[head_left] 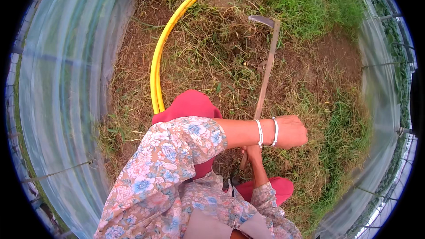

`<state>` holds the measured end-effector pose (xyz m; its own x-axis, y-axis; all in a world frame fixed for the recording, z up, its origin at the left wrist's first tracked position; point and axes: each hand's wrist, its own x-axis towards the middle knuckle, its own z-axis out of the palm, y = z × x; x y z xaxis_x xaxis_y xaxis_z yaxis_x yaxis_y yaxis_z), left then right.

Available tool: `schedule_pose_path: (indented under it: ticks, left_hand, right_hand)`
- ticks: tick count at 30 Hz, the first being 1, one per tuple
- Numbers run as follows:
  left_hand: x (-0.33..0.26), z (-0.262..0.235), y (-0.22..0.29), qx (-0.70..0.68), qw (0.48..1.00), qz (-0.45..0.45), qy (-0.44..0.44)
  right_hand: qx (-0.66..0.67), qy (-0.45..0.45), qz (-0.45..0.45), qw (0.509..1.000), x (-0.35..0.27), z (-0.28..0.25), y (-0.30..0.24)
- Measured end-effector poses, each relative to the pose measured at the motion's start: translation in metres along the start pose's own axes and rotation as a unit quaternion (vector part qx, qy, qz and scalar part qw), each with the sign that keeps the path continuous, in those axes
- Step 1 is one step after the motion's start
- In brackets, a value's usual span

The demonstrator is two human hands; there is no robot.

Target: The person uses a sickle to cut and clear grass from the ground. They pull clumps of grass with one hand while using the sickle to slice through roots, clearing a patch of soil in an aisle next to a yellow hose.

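A long-handled hoe (pixel 267 68) lies slanted over the dry grass, its curved metal blade (pixel 261 20) at the far end on bare soil. My right hand (pixel 253 152) is closed around the lower end of the wooden handle, partly hidden under my left forearm. My left arm, in a floral sleeve, reaches across the handle. My left hand (pixel 291 131), with two white bangles at the wrist, sits just right of the handle with its fingers curled downward out of sight. Whether it holds anything is hidden.
A yellow hose (pixel 161 51) curves along the left of the grass strip. Clear plastic tunnel sheeting rises on the left (pixel 66 88) and the right (pixel 376 84). My knees in red cloth (pixel 190 104) are bent below. Green grass (pixel 318 0) grows at the far end.
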<state>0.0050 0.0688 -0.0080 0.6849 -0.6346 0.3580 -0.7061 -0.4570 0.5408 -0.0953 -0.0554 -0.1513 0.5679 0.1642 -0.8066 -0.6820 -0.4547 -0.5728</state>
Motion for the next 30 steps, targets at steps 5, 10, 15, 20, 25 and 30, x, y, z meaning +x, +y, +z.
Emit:
schedule_pose_path:
  ticks: [5,10,15,20,25,30]
  left_hand:
    - [0.001,0.002,0.014,-0.021,1.0,0.003,-0.019]
    - [0.007,0.008,0.021,-0.019,0.999,0.028,-0.037]
    - [-0.009,0.0,0.015,-0.023,0.998,-0.021,-0.049]
    - [0.0,0.002,0.006,-0.043,0.999,0.0,0.013]
    - [-0.004,0.003,-0.002,-0.011,1.0,-0.005,0.029]
    - [0.003,0.016,0.009,-0.003,1.0,0.019,0.008]
  right_hand:
    - [0.29,0.029,-0.184,0.939,0.107,0.035,-0.156]
    - [-0.04,-0.039,-0.096,0.994,0.13,0.099,-0.097]
    - [0.026,-0.116,-0.027,0.993,0.084,0.065,-0.076]
    - [0.085,-0.106,0.063,0.989,-0.002,-0.009,0.032]
    - [0.046,0.063,-0.087,0.993,0.015,-0.015,0.015]
    - [0.099,0.106,-0.257,0.956,0.087,0.008,-0.135]
